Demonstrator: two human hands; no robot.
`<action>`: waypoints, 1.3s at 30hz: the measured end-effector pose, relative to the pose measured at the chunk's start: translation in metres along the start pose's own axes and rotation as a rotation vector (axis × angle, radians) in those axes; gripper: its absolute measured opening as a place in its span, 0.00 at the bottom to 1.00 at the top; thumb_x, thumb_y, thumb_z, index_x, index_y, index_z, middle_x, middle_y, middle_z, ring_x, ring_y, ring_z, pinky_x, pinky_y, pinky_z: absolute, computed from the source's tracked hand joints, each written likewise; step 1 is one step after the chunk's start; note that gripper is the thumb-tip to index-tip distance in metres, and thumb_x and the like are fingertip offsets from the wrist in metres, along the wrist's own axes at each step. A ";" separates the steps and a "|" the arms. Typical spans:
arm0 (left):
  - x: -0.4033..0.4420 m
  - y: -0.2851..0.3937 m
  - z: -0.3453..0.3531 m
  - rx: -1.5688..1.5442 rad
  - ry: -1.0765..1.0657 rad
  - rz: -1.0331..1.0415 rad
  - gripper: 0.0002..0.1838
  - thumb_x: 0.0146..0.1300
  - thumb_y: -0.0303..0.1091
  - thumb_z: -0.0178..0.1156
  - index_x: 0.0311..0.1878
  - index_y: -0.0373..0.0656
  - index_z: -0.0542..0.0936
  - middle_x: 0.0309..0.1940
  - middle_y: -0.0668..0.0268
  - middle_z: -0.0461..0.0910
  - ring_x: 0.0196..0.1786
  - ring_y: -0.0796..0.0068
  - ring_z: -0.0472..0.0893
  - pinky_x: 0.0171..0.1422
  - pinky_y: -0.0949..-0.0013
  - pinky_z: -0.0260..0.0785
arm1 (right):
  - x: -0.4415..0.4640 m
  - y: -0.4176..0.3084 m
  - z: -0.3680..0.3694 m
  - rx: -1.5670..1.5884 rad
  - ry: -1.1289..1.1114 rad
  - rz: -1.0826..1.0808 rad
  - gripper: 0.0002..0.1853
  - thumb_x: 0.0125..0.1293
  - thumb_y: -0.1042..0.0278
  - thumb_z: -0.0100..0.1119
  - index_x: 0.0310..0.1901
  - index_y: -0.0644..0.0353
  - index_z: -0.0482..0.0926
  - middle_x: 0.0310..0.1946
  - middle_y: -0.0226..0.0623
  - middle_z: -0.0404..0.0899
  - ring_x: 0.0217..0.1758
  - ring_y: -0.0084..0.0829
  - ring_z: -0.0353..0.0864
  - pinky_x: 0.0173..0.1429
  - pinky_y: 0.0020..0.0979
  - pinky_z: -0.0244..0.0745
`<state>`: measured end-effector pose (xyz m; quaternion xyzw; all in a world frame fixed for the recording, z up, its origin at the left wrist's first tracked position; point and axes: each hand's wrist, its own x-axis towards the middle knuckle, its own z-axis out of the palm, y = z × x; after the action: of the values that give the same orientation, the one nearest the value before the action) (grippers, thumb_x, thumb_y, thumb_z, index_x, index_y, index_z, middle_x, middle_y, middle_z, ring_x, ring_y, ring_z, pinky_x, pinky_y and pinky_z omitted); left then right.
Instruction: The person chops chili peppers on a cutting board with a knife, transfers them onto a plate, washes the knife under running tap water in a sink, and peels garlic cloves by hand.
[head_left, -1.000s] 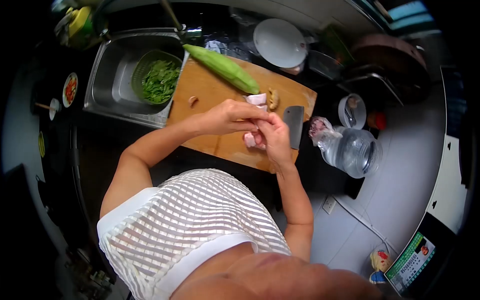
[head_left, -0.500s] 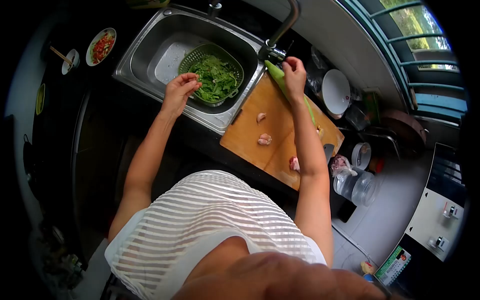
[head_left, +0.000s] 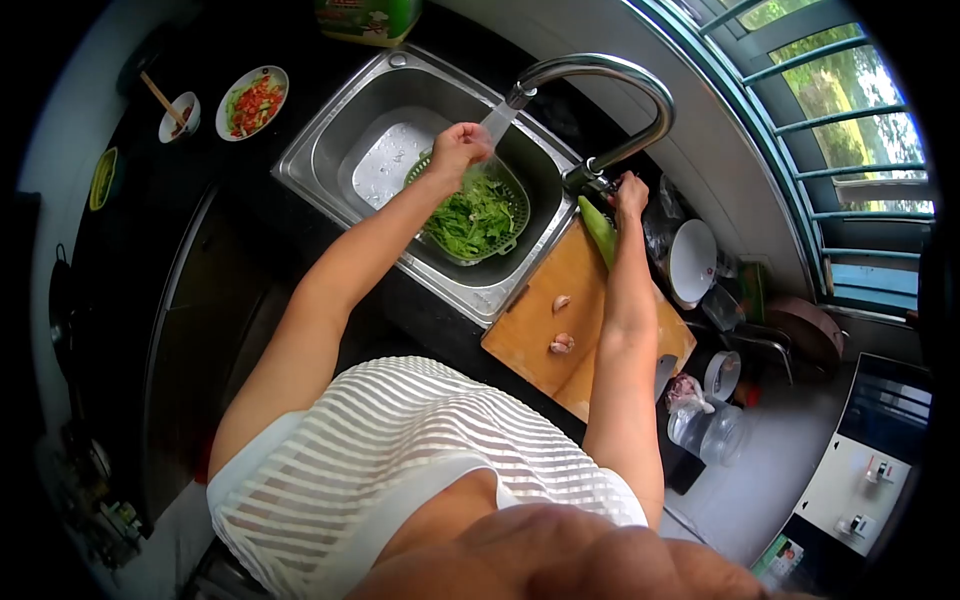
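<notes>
Water runs from the curved faucet (head_left: 640, 75) onto my left hand (head_left: 460, 150), whose fingers are bent together under the stream; whether anything is in them is hidden. Below that hand, a green colander (head_left: 520, 205) of leafy greens (head_left: 475, 222) sits in the steel sink (head_left: 310, 150). My right hand (head_left: 630, 193) is closed on the faucet handle (head_left: 603, 184), at the sink's right corner. Beside my right forearm, a long green vegetable (head_left: 597, 228) lies on the wooden cutting board (head_left: 530, 335), with garlic cloves (head_left: 562, 344) nearer its left side.
At the left stand a plate of chopped red and green food (head_left: 255, 104) and a small bowl (head_left: 181, 118). Right of the board are a cleaver (head_left: 665, 375), a white bowl (head_left: 692, 262) and a clear plastic container (head_left: 722, 437). A barred window (head_left: 840, 120) is at upper right.
My left hand has moved from the colander's left edge to under the faucet. My right hand has reached the faucet handle. Water now flows, and the view has shifted toward the sink.
</notes>
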<state>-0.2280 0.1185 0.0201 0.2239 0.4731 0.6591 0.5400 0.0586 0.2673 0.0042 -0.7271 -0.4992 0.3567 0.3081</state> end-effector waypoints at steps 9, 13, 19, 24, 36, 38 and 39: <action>-0.002 -0.025 -0.039 -0.059 0.152 -0.260 0.06 0.57 0.30 0.59 0.37 0.42 0.75 0.31 0.70 0.76 0.32 0.81 0.76 0.39 0.76 0.71 | -0.158 -0.076 0.095 1.047 -0.735 0.346 0.14 0.61 0.54 0.52 0.34 0.57 0.76 0.31 0.32 0.76 0.37 0.27 0.73 0.42 0.34 0.66; -0.007 -0.005 -0.036 -0.099 0.057 -0.188 0.06 0.57 0.26 0.57 0.37 0.40 0.75 0.31 0.69 0.76 0.34 0.79 0.77 0.42 0.76 0.72 | -0.165 -0.113 0.102 0.949 -0.862 0.186 0.14 0.63 0.57 0.48 0.41 0.57 0.77 0.41 0.30 0.76 0.46 0.28 0.70 0.51 0.34 0.62; -0.009 0.014 -0.036 0.054 -0.134 -0.026 0.08 0.54 0.23 0.59 0.39 0.36 0.76 0.32 0.66 0.78 0.36 0.78 0.78 0.44 0.77 0.71 | -0.113 -0.032 0.008 0.640 0.148 -0.397 0.18 0.58 0.74 0.48 0.51 0.67 0.70 0.43 0.36 0.73 0.46 0.26 0.70 0.53 0.26 0.64; -0.028 0.004 -0.030 0.291 -0.205 -0.081 0.08 0.54 0.25 0.59 0.38 0.36 0.77 0.32 0.67 0.78 0.35 0.80 0.77 0.42 0.78 0.70 | -0.017 -0.002 -0.006 0.198 -0.287 -0.079 0.32 0.61 0.41 0.48 0.62 0.51 0.63 0.63 0.33 0.57 0.64 0.34 0.54 0.62 0.49 0.50; -0.142 -0.048 0.016 0.752 -0.707 0.179 0.04 0.51 0.21 0.60 0.31 0.37 0.76 0.29 0.66 0.75 0.30 0.78 0.75 0.33 0.77 0.67 | -0.265 0.174 -0.257 -0.643 0.327 0.065 0.27 0.49 0.58 0.62 0.50 0.63 0.71 0.43 0.51 0.73 0.48 0.47 0.73 0.52 0.38 0.68; -0.167 -0.064 0.040 0.749 -0.766 0.189 0.05 0.50 0.21 0.60 0.32 0.38 0.77 0.30 0.65 0.74 0.31 0.77 0.75 0.33 0.76 0.68 | -0.295 0.192 -0.256 -0.610 0.307 0.189 0.30 0.49 0.57 0.62 0.53 0.62 0.68 0.47 0.52 0.71 0.52 0.49 0.70 0.55 0.39 0.66; -0.175 -0.072 0.048 0.771 -0.784 0.189 0.05 0.51 0.21 0.59 0.32 0.38 0.77 0.30 0.64 0.74 0.30 0.76 0.75 0.32 0.76 0.67 | -0.302 0.199 -0.256 -0.611 0.299 0.223 0.30 0.48 0.57 0.62 0.53 0.62 0.68 0.47 0.53 0.71 0.52 0.49 0.70 0.55 0.40 0.65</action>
<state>-0.0981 -0.0267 0.0176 0.6750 0.4218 0.3512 0.4931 0.2960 -0.1035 0.0502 -0.8799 -0.4497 0.1119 0.1051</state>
